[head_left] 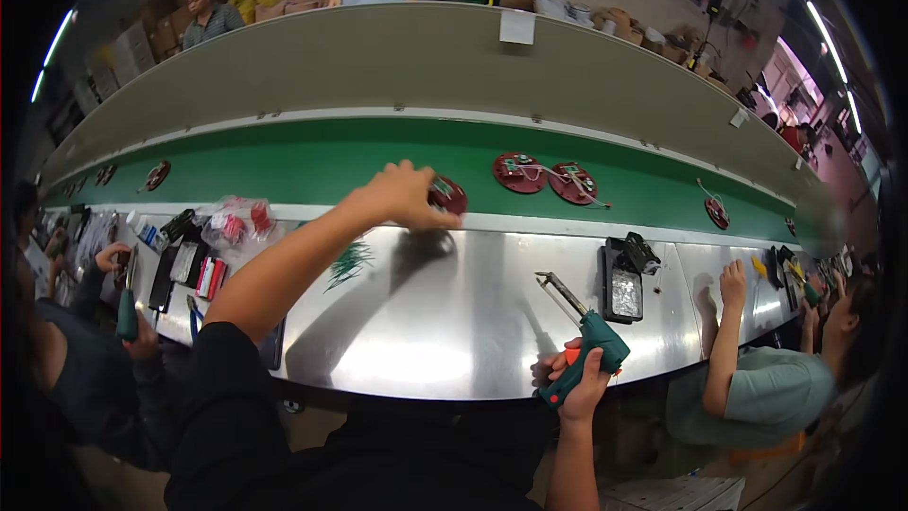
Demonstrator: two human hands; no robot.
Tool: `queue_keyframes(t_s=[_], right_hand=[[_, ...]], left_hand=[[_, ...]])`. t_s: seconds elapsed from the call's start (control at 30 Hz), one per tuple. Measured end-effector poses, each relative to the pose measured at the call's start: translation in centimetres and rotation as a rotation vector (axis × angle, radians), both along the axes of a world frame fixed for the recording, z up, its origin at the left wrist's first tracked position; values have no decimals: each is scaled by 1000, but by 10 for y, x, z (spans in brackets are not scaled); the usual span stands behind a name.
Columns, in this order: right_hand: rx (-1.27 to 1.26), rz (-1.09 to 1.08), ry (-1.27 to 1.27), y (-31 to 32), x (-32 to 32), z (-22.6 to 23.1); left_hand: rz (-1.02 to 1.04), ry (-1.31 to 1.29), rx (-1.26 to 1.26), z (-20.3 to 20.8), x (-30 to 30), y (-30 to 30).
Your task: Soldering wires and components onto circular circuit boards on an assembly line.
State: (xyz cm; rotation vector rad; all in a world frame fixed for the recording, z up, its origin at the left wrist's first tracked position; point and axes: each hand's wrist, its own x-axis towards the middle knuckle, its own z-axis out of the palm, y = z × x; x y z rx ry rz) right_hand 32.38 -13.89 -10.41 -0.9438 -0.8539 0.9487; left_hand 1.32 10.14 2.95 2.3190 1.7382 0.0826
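Note:
My left hand (402, 195) reaches across to the near edge of the green strip, its fingers and thumb closed round a dark red round circuit board (451, 195). The hand covers part of that board. In my right hand (580, 388) is a green soldering gun (603, 341) with an orange trigger, its metal tip pointing up and away over the steel bench. Two more red round boards (518, 173) with white wires lie on the strip, right of my left hand. A bunch of green wires (350, 263) rests on the bench below my left forearm.
A black tray (622, 284) stands right of the soldering gun. Pliers (195, 317), markers (210, 276) and plastic bags (236, 220) lie at the left. Co-workers sit on both sides. Behind the green strip (340, 156) rises a long grey panel (378, 61).

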Motion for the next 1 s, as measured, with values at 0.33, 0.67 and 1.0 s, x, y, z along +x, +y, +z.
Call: queue_keyframes(t_s=[0.33,0.67,1.0], right_hand=[[-37,-26,-40,0,2,-4],[-66,-47,-23,1,2,-7],[-112,-73,-72,2,4,-6]], left_hand=[[-295,70,9,-59,11,-178],[66,-316,441,-82,-63,-172],[192,-203,400,-107,-110,-151]])
